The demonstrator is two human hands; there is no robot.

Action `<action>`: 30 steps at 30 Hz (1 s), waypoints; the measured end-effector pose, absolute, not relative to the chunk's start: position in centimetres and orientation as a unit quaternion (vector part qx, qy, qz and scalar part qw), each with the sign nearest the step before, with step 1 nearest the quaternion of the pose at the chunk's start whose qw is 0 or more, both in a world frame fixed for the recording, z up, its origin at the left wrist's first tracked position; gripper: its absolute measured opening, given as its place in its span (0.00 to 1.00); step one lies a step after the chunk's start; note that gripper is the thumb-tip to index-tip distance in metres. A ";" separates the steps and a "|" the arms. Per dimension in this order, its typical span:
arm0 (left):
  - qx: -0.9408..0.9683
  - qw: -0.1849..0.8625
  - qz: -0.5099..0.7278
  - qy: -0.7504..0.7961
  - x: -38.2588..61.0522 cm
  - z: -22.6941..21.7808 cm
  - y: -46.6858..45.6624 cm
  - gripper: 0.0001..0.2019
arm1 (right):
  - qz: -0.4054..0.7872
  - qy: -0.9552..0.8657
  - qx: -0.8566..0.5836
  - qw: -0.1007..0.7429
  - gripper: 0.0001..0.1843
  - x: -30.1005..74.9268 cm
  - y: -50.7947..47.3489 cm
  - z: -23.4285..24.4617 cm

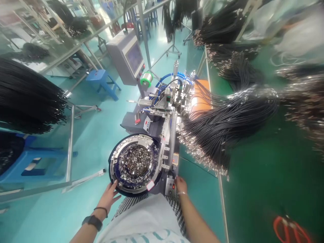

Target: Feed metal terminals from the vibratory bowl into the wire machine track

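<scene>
My left hand (110, 196) has its fingers spread at the lower left rim of a round vibratory bowl feeder (113, 153), with a fingertip at the rim. A heap of small metal parts (138, 160) fills the middle of the bowl. On the other side, my right hand (181, 185) is against the right side of a small control box (170, 186) with a lit red display. Its fingers are mostly hidden and blurred, so their grip is unclear. From the bowl, a metal track (165, 130) leads up to the machine head (169, 98).
A grey monitor box (126, 55) and a green-rimmed wire spool (146, 79) stand beyond the bowl. Bundled black cables (217, 125) lie on the green table (258, 182) at right, along with orange-handled scissors (288, 229). More black cables (27, 94) hang at left above blue stools (50, 158).
</scene>
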State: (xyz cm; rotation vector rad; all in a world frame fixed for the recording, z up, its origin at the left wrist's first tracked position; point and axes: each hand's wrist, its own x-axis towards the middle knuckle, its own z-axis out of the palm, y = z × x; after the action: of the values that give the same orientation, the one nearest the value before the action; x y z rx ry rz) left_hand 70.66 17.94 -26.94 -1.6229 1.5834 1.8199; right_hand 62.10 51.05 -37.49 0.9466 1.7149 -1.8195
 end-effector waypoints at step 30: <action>-0.517 0.098 0.694 0.492 71.0 -30.0 16.1 0.18 | -0.705 0.610 0.262 0.251 0.28 59.0 45.3 -32.3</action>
State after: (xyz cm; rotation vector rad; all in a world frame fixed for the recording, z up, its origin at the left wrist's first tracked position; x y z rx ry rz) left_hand 70.97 16.09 -30.01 -1.5296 1.4567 2.0532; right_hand 59.03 45.27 -32.34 0.7138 1.6590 -1.9175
